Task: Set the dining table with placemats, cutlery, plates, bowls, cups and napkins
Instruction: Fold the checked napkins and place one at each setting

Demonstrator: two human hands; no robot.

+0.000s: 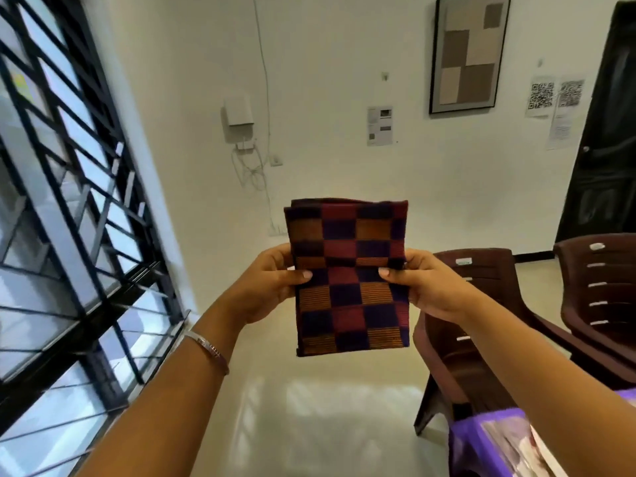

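A folded checked cloth [349,277] in red, orange and dark purple squares hangs upright in the air before me, at chest height over the floor. My left hand [272,284] pinches its left edge with the thumb on the front. My right hand [418,284] pinches the right edge the same way. A corner of the table [481,445] with a purple cover shows at the bottom right, below my right forearm.
Two dark brown plastic chairs [488,304] stand at the right, near the table corner. A barred window [69,201] fills the left side. A white wall with a framed picture [468,53] and a black door [605,132] lies ahead. Shiny floor spreads below the cloth.
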